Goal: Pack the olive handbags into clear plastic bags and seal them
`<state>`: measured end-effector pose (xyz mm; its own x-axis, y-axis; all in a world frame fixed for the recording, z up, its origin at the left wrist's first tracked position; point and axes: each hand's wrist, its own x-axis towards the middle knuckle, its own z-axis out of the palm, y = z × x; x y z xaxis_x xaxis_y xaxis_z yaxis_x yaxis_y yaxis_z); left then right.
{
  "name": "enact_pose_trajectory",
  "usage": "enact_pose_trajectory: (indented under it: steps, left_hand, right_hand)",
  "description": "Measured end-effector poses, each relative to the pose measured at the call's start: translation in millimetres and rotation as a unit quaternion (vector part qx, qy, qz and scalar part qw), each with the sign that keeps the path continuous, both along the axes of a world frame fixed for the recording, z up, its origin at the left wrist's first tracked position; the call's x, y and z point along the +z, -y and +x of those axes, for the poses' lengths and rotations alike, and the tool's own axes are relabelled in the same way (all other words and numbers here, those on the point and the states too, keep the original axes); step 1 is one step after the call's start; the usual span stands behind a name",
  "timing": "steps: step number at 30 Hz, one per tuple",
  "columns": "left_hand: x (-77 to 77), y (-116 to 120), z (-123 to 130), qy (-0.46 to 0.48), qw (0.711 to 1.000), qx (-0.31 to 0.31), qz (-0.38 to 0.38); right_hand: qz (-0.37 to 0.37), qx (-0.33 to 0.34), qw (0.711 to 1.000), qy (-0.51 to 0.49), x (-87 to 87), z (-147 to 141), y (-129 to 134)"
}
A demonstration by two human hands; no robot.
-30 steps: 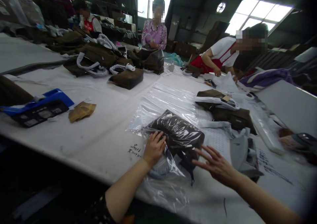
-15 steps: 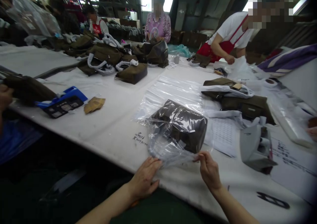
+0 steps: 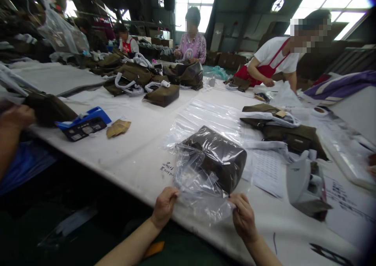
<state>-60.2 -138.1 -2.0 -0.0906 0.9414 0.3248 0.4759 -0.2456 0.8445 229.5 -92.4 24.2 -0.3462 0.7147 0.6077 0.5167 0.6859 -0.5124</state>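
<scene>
A dark olive-brown bag (image 3: 217,160) lies on the white table inside a clear plastic bag (image 3: 202,195). The loose plastic mouth spreads toward me at the table's near edge. My left hand (image 3: 165,207) pinches the plastic's left side, and my right hand (image 3: 243,219) pinches its right side. Both hands sit just in front of the wrapped bag, not touching it directly. A clear plastic sheet (image 3: 205,119) lies flat behind it.
A co-worker's hand (image 3: 17,117) holds an olive bag (image 3: 48,109) at left, beside a blue-and-black box (image 3: 84,124). A white iron-like device (image 3: 305,187) and printed paper (image 3: 267,172) lie right. More olive bags (image 3: 161,95) and co-workers stand beyond.
Both my hands have moved from on and beside the wrapped bag to its near side, taking the plastic's edges. The plastic now stretches further toward me and the view has shifted slightly.
</scene>
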Motion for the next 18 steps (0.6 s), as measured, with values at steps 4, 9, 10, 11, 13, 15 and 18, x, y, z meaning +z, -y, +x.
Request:
enact_pose_trajectory:
  steps: [4, 9, 10, 11, 13, 15, 18]
  left_hand:
    - [8.9, -3, -19, -0.028, 0.993, 0.065, -0.095]
    - [43.2, -2, -33, -0.086, 0.984, 0.109, -0.115]
    - [50.8, -5, -28, -0.108, 0.987, 0.117, -0.028]
    - [56.6, -10, -20, -0.14, 0.984, 0.098, 0.057]
    - [58.7, -26, 1, -0.228, 0.959, -0.007, 0.166]
    - [46.3, -43, 22, -0.324, 0.919, -0.084, 0.208]
    - [13.7, -65, 40, -0.383, 0.88, -0.067, 0.272]
  right_hand:
    - [-0.086, -0.1, 0.991, 0.022, 4.1, -30, 9]
    - [-0.2, -0.172, 0.957, 0.125, 4.3, -48, 13]
    - [-0.202, -0.181, 0.953, 0.132, 3.8, -50, 11]
    - [-0.206, -0.189, 0.95, 0.137, 3.4, -51, 9]
    - [-0.215, -0.201, 0.946, 0.139, 3.4, -54, 4]
    - [-0.222, -0.214, 0.942, 0.133, 5.1, -57, 3]
    - [-0.222, -0.222, 0.94, 0.131, 8.7, -60, 11]
